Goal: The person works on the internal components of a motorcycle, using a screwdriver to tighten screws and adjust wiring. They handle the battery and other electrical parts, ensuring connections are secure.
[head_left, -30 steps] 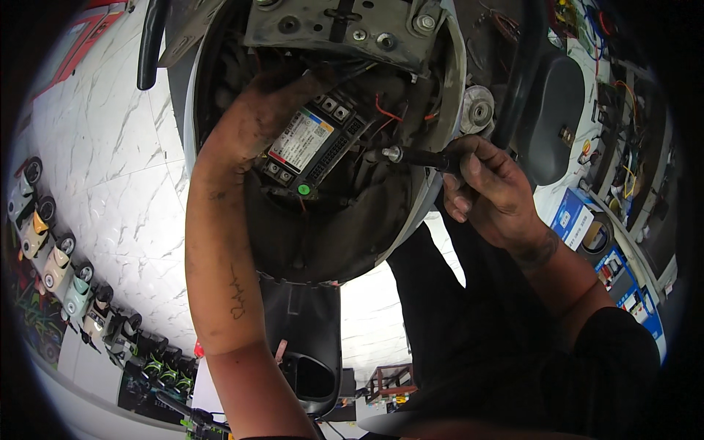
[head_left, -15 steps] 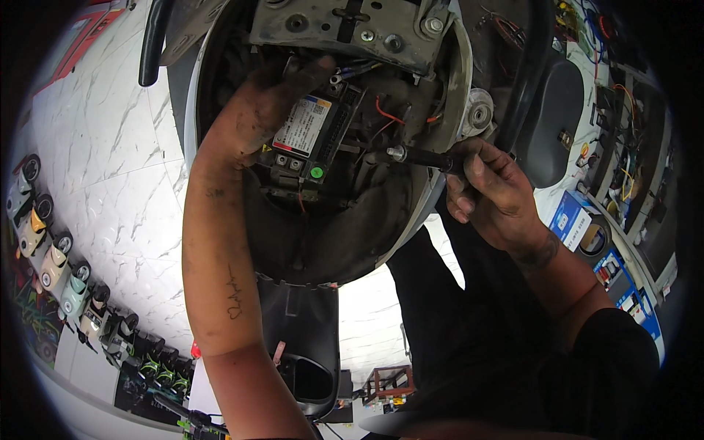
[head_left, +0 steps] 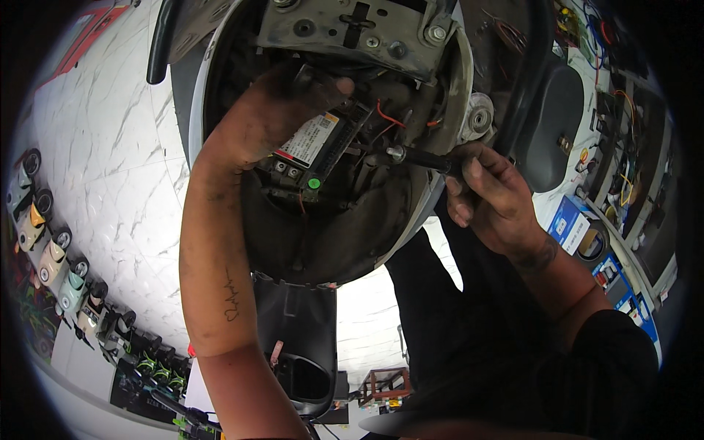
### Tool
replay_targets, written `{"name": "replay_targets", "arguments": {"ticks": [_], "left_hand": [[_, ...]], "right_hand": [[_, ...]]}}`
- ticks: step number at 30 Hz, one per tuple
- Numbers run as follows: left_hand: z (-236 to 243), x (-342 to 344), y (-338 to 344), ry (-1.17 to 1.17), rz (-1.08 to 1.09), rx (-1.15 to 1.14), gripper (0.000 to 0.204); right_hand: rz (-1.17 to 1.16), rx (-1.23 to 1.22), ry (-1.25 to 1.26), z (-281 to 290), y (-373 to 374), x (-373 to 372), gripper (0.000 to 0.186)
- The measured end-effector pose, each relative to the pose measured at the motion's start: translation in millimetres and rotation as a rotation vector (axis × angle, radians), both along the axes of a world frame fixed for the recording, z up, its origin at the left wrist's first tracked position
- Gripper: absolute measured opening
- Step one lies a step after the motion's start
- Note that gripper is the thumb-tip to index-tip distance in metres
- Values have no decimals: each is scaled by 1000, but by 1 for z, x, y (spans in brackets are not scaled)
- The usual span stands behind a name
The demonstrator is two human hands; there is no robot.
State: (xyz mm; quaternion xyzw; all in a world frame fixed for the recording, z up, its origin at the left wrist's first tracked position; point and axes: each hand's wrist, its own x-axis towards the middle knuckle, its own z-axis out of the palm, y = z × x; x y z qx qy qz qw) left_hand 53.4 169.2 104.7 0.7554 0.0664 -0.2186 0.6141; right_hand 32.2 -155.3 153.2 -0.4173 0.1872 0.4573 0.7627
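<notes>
My right hand (head_left: 493, 189) is closed around a socket driver (head_left: 422, 158) with a dark shaft. Its short silver tip points left, over the open compartment. On the left, my left hand (head_left: 275, 114) reaches into the compartment across the upper end of a controller box (head_left: 312, 143) with a white label and a row of dark fins. One digit stretches right past the box's top end; the other fingers are lost in shadow, so what they touch is unclear. Bolted terminals (head_left: 286, 169) and a round green sticker (head_left: 314, 183) show at the box's lower end.
A grey metal bracket (head_left: 352, 33) overhangs the compartment's far side. The pale shell rim (head_left: 460, 95) curves around it, and orange wire (head_left: 389, 114) runs inside. A black seat (head_left: 546, 125) lies to the right, near shelving with parts. Several small scooters (head_left: 55, 260) line the left.
My left hand has shifted slightly right and down over the controller box, hiding more of its label. My right hand and the socket driver look nearly unmoved.
</notes>
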Motion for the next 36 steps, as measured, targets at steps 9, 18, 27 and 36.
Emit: {"name": "replay_targets", "arguments": {"ticks": [9, 18, 27, 36], "left_hand": [[6, -26, -20, 140, 180, -33, 61], [6, -59, -48, 108, 440, -141, 24], [7, -39, -73, -264, 488, 450, 33], [-5, -62, -100, -416, 558, 759, 30]], "right_hand": [[-4, 259, -25, -3, -6, -1, 35], [255, 380, -250, -9, -2, 16, 51], [282, 294, -393, -6, 2, 28, 46], [216, 311, -438, -5, -1, 37, 46]]}}
